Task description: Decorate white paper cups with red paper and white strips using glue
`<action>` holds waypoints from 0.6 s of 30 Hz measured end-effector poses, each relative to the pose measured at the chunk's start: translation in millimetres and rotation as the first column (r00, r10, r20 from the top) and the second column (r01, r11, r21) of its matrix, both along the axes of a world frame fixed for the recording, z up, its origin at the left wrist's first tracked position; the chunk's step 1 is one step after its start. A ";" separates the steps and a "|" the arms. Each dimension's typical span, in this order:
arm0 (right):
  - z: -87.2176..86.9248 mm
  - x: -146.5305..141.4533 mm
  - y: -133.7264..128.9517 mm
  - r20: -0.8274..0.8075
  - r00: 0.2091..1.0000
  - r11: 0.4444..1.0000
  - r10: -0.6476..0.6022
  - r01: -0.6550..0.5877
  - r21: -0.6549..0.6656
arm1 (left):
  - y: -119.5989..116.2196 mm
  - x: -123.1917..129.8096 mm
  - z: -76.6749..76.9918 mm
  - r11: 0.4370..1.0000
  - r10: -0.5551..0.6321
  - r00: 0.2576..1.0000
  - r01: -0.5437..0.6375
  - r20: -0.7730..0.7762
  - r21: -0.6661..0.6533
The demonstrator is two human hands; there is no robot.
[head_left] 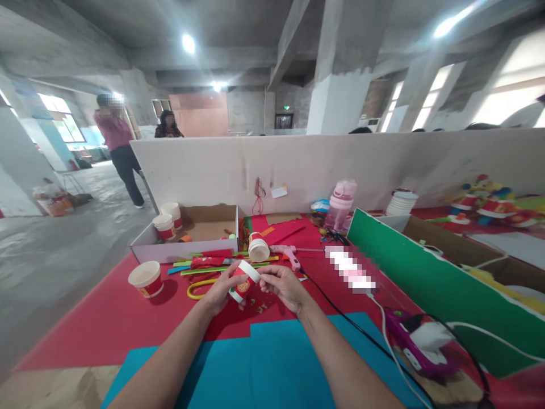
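A person's left hand [219, 291] gripped a tilted red-and-white paper cup [244, 282] above the red-covered counter [91, 312]. The right hand [283, 288] had its fingers bunched at the cup's edge; whether they pinched it could not be told. Beyond lay a pink glue gun [291, 257], beside tipped-over nested cups [259, 250].
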State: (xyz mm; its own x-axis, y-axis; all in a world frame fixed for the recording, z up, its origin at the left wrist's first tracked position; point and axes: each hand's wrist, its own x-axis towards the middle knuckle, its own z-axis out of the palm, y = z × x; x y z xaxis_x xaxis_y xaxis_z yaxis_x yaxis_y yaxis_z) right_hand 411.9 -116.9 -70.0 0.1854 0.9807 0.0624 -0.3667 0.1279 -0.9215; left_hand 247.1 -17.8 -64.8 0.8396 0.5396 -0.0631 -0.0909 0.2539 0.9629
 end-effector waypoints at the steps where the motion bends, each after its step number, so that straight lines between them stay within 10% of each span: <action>1: 0.1 -0.2 0.1 0.002 1.000 1.000 -0.007 0.007 -0.003 | -0.5 0.2 0.6 1.000 0.001 1.000 -0.001 0.000 0.000; 18: 0.7 -10.9 1.8 -0.055 0.997 0.997 -0.062 0.060 -0.045 | -4.7 2.7 3.2 1.000 -0.003 1.000 0.003 0.014 -0.007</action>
